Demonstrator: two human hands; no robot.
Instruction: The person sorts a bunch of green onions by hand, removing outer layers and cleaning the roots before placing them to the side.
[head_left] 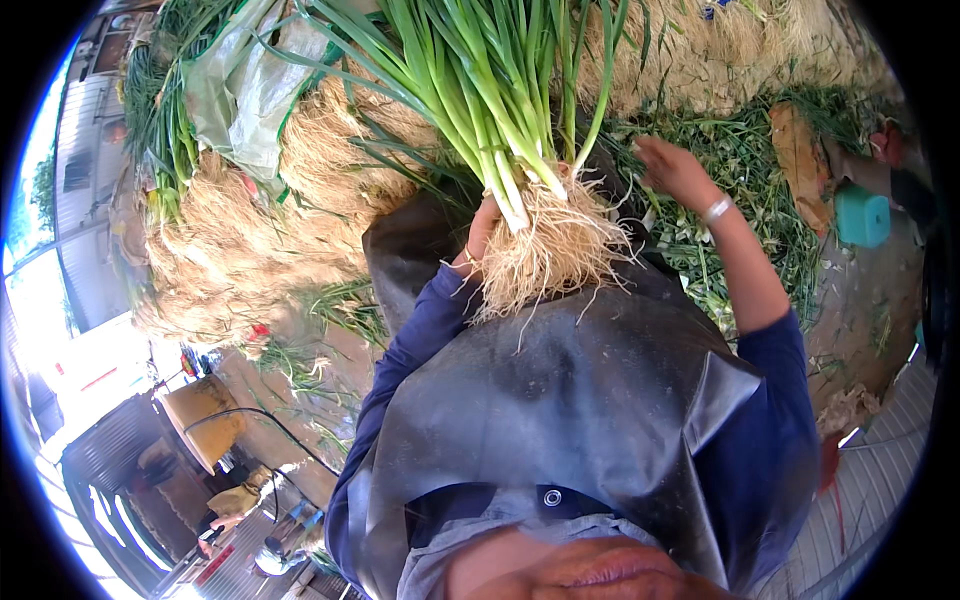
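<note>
A thick bunch of spring onions [500, 95] stands over my lap, its long green leaves pointing away and its pale stringy roots [555, 245] hanging toward me. My left hand [482, 232] grips it from the left side at the white stem ends; most of its fingers are hidden behind stems and roots. To the right of the bunch, apart from it, my right hand [682, 175] is held over the loose green leaves, fingers stretched out and nothing visible in them. A dark rubber apron [560, 400] covers my front and lap.
Rooted bunches [250, 240] are heaped at the left, with a pale plastic sheet [240, 95] partly over them. More roots [690, 60] lie at the far side. Trimmed leaves [770, 220] cover the right ground, near a teal container [862, 215] and another person's arm [860, 165].
</note>
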